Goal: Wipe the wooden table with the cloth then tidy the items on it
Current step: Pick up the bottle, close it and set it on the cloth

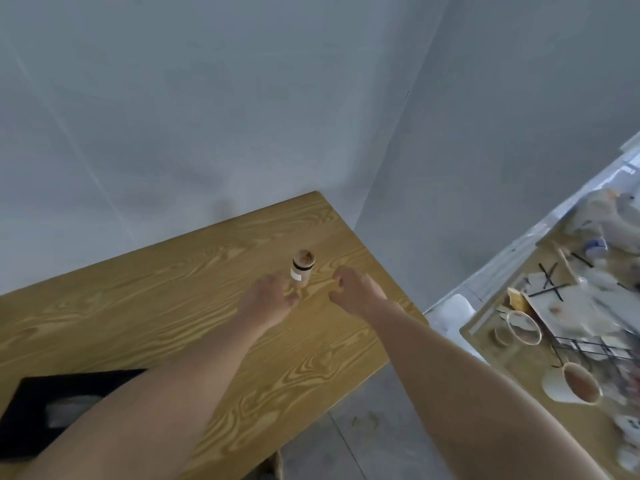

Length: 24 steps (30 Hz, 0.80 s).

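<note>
A small brown bottle (pixel 302 267) with a dark band and a white label stands upright on the wooden table (pixel 180 299), near its far right corner. My left hand (pixel 266 299) is just left of the bottle's base, fingers curled and close to it, holding nothing. My right hand (pixel 353 289) hovers a little to the right of the bottle, fingers bent and apart, empty. No cloth is in view.
A black flat object (pixel 52 407) lies at the table's near left, partly under my left arm. To the right stands a second, cluttered table (pixel 485 327) with cups, a white mug (pixel 571 384), a wire rack and papers. Grey walls enclose the corner.
</note>
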### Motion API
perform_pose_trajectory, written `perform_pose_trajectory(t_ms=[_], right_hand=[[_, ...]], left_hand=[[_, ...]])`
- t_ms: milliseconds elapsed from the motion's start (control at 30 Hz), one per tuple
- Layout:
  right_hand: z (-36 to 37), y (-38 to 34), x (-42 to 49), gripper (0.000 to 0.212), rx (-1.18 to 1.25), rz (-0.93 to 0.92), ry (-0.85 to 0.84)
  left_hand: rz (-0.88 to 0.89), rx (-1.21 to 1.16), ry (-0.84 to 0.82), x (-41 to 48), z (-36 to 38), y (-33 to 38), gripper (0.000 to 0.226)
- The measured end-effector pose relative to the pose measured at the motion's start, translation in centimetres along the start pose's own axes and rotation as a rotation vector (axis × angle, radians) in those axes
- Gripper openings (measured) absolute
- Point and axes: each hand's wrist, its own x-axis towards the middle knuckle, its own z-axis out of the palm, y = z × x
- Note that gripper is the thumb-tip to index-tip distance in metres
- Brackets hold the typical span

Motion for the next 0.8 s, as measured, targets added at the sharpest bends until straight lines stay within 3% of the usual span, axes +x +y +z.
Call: perform_pose_trajectory(t_ms=[567,800], right_hand=[[0.9,1.4,16.2,0.071,-0.026,-0.233,-0.233],[2.1,1.9,18.9,0.051,0.102,-0.369,-0.296]], left_hand=[[-0.288,-0.08,0.044,10.1,3.4,1.1,0.057],[-0.288,-0.233,0.124,10.6,4.2,2.1,0.042]])
